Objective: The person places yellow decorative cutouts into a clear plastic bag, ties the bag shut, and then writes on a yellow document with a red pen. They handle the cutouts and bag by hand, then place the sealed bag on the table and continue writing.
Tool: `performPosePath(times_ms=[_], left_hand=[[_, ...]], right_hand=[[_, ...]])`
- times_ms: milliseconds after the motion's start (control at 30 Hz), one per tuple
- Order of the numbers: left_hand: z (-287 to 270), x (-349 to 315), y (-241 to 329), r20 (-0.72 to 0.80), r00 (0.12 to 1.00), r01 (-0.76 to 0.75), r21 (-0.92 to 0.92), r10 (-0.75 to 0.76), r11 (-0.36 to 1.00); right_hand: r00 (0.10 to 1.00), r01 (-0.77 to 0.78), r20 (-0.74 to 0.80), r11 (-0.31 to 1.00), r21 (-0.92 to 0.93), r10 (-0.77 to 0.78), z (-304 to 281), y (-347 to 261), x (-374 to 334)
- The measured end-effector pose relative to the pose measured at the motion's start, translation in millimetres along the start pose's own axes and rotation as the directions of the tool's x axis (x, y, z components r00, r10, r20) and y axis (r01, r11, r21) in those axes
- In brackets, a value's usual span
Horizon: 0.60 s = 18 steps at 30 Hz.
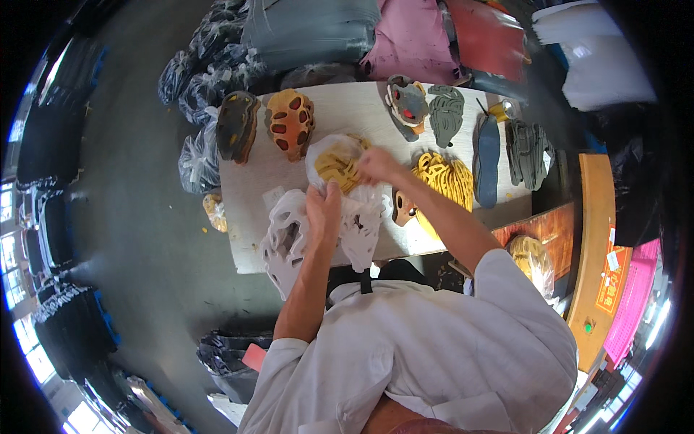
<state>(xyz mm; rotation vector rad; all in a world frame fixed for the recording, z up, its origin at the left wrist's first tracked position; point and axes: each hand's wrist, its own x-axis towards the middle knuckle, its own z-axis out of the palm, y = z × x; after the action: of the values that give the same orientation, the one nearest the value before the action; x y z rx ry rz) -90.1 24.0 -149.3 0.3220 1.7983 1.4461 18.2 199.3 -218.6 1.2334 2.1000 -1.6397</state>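
A clear plastic bag [314, 165] with yellow cut-out pieces [338, 163] inside is between my hands above the table. My left hand [324, 211] is closed on the bag's near edge, thumb on top. At its right side my right hand [379, 166] is closed on the bag; the fingertips are slightly blurred. White cut-out pieces [283, 242] lie under and left of my left wrist, and more white pieces [363, 235] lie to its right. Beside my right forearm stands a stack of yellow cut-out pieces [450, 177], partly covered by that arm.
On the white table [249, 217] are a dark sole-shaped stack [237, 126], an orange stack with holes [290, 124], grey pieces [446, 116], a blue sole shape [486, 163], a dark grey stack [528, 153] and a can [504, 110]. Plastic bags [199, 163] stand left; coloured sheets [311, 32] lie beyond.
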Motion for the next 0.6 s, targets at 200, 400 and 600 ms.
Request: performPosePath(times_ms=[200, 400, 600], left_hand=[[3, -9, 7, -0.093, 0.994, 0.073, 0.266, -0.05, 0.961], [0, -1, 6, -0.115, 0.992, 0.073, 0.104, -0.061, 0.992], [12, 5, 7, -0.093, 0.972, -0.172, 0.355, 0.217, 0.919]], right_hand=[[0.833, 0.006, -0.497, 0.903, -0.429, -0.242, -8, 17, 67], [0.629, 0.249, -0.742, 0.964, -0.09, -0.232, -105, 15, 55], [0.749, 0.34, -0.611, 0.94, 0.022, -0.256, -163, 17, -35]])
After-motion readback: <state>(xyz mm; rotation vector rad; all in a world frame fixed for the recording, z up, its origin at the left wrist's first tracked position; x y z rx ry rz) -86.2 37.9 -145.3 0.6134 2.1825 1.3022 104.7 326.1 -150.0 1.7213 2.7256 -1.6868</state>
